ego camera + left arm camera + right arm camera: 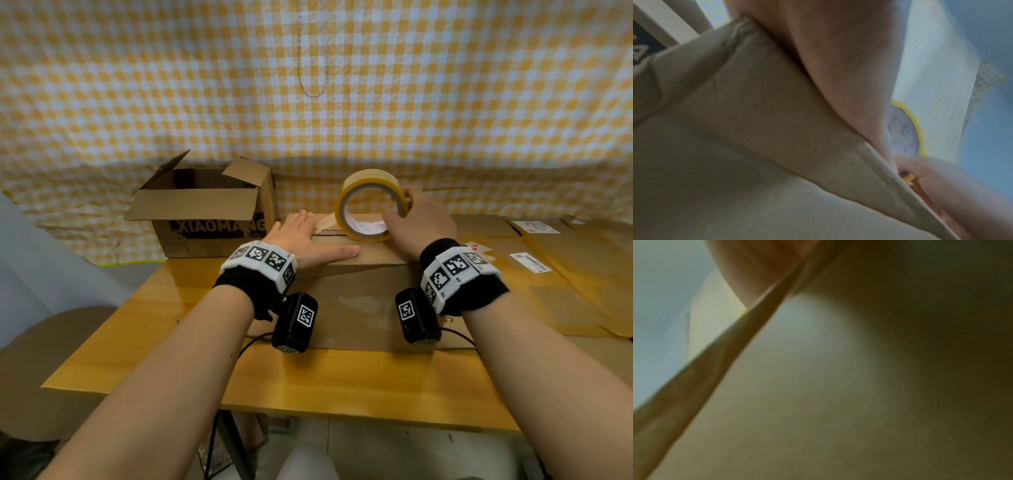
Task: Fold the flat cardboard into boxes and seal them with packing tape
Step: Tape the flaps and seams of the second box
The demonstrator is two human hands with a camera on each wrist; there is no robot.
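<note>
My left hand (301,240) lies flat, fingers straight, pressing the top of the folded cardboard box (363,301) on the wooden table (308,387). Just beside its fingertips my right hand (419,222) grips the roll of packing tape (368,209) — upright on the box top, thumb inside the core, fingers over the outer rim. Beyond the left hand stands an open printed box (209,209); outward of the right hand lie flat cardboard sheets (575,274) — the right wrist view is blurred.

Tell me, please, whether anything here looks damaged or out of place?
Nothing serious. The left hand presses the box flat while the right hand grips the tape roll. The open box behind has crooked, creased flaps.
</note>
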